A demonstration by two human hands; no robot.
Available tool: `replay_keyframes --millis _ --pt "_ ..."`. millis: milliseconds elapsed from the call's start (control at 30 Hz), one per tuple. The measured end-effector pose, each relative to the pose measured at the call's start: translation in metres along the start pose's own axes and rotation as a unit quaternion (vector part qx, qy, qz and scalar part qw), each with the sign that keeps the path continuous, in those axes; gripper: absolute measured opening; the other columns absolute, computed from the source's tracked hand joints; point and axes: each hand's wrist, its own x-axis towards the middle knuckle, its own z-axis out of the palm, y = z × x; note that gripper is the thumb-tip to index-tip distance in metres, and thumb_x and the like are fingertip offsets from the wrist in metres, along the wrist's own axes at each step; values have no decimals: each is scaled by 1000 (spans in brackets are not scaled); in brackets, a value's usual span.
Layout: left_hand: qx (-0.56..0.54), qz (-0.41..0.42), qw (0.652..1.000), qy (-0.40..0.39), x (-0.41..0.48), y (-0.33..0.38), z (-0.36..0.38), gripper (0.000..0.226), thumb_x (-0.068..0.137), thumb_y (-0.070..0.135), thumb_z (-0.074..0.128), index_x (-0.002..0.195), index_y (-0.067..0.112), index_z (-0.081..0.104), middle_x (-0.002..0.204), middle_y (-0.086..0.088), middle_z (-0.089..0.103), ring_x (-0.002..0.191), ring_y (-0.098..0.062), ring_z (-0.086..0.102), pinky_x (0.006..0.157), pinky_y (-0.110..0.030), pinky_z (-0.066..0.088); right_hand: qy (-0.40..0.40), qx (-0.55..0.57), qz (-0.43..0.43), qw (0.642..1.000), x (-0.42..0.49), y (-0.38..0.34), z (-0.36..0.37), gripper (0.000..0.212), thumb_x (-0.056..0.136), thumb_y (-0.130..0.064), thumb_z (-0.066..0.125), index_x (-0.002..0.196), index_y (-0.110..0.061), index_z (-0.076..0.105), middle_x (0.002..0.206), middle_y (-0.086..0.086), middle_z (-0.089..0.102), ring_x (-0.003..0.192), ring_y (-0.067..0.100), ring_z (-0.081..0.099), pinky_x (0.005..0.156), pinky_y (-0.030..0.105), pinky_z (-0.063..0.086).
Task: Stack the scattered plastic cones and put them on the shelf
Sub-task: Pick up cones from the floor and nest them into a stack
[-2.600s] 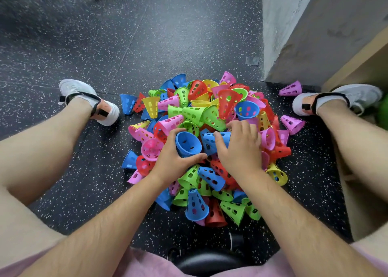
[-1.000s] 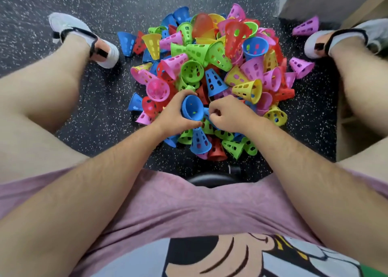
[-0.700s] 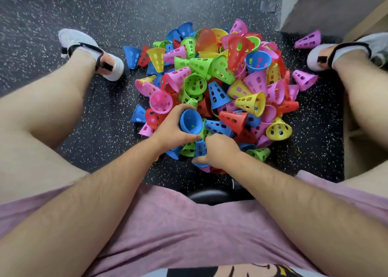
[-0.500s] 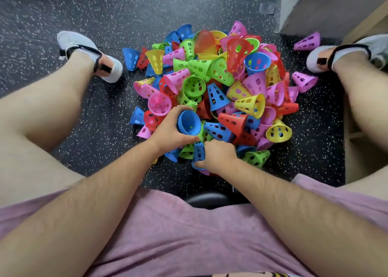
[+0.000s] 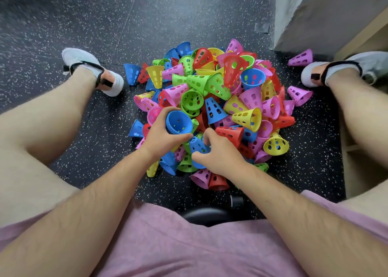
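Observation:
A heap of perforated plastic cones (image 5: 218,100) in blue, green, pink, yellow and red lies on the dark speckled floor between my feet. My left hand (image 5: 161,138) grips a blue cone stack (image 5: 178,123) with its wide mouth facing up at me. Just to its right, my right hand (image 5: 216,153) curls its fingers and thumb around another blue cone (image 5: 197,148) at the near edge of the heap, its narrow end pointing toward the left hand. How many cones are nested in the left hand's stack cannot be told.
Two loose purple cones (image 5: 300,58) lie at the right near my right shoe (image 5: 344,66). A grey wall block (image 5: 315,14) and a wooden shelf edge (image 5: 361,35) stand at the upper right. My left shoe (image 5: 90,71) is at left; a black stool seat (image 5: 207,216) is beneath me.
My right hand dropped to the near edge of the heap, took hold of a blue cone and lifted it up beside the left hand. The left hand kept its blue stack nearly still.

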Motion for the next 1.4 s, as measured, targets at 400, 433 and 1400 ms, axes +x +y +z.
replay_keyframes --millis 400,433,1400 --pt "28 17 999 -7 9 8 8 69 74 17 93 129 24 52 120 8 61 105 6 60 87 -8 44 152 6 -112 982 21 -10 -51 29 87 -23 70 110 -28 54 123 -8 45 105 15 52 86 38 50" --pt "32 18 999 -15 10 8 11 70 74 20 93 129 25 51 122 7 61 108 3 60 89 -11 46 142 -3 -125 982 23 -9 -49 30 88 -21 69 113 -28 54 131 -10 44 111 14 51 90 34 48" --pt "45 55 994 -83 23 25 71 70 73 35 94 128 29 51 120 13 59 113 -2 59 96 -19 47 292 -84 155 940 26 50 -64 50 86 -56 65 110 -13 55 116 5 56 117 28 48 95 43 44"
